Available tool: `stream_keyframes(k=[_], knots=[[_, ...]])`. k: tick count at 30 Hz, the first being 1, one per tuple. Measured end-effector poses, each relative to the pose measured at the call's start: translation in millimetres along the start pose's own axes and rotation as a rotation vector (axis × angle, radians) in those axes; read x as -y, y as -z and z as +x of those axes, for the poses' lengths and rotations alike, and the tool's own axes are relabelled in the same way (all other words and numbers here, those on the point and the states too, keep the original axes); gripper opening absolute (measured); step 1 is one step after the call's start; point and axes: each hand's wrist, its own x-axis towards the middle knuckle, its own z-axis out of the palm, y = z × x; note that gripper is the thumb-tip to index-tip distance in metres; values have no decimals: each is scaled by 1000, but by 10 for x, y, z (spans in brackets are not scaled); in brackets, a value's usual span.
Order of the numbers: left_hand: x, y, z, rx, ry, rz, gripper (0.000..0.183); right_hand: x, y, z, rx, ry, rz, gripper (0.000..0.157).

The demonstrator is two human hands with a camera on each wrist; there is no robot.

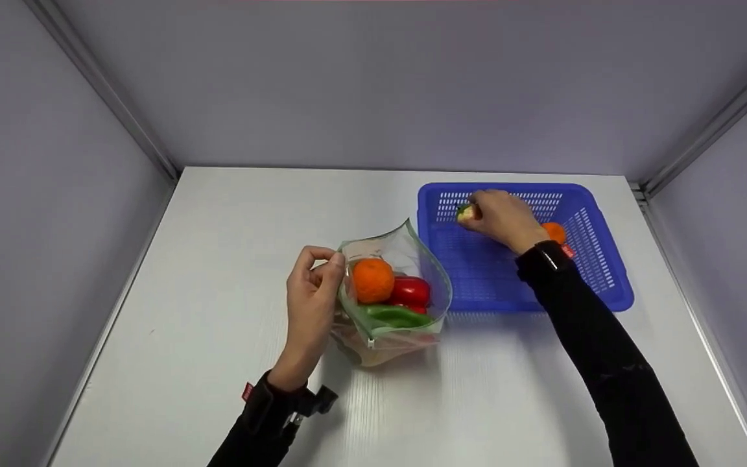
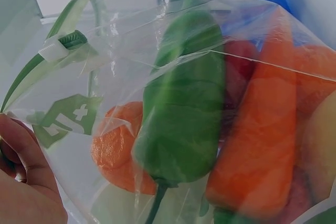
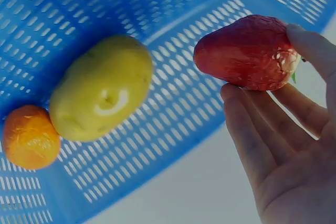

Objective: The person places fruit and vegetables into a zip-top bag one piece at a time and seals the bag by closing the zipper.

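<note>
My left hand point(image 1: 312, 298) pinches the left edge of a clear zip bag point(image 1: 438, 275) that stands with its mouth open. Inside the bag are an orange point(image 1: 373, 280), a shiny red vegetable point(image 1: 410, 290) and a green pepper point(image 1: 396, 316). The left wrist view also shows a carrot point(image 2: 257, 129) through the plastic. Over the blue basket point(image 1: 613, 266), my right hand point(image 1: 506, 217) holds a red tapered fruit point(image 3: 247, 53) with a pale, green-leafed end, between thumb and fingers. A yellow potato point(image 3: 105, 90) and a small orange point(image 3: 31, 137) lie in the basket; the potato is hidden in the head view.
The basket stands at the back right of the white table point(image 1: 237, 259), just right of the bag. Grey panels point(image 1: 373, 84) enclose the table at the back and on both sides.
</note>
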Motion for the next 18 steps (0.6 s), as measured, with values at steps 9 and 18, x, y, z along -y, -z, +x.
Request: stream_keyframes(k=[9, 18], knots=[[14, 10, 45, -3, -11, -1, 13, 112, 167, -260, -106, 38, 34, 44], [38, 11, 69, -10, -10, 4, 14, 359, 419, -568, -222, 148, 57, 55]])
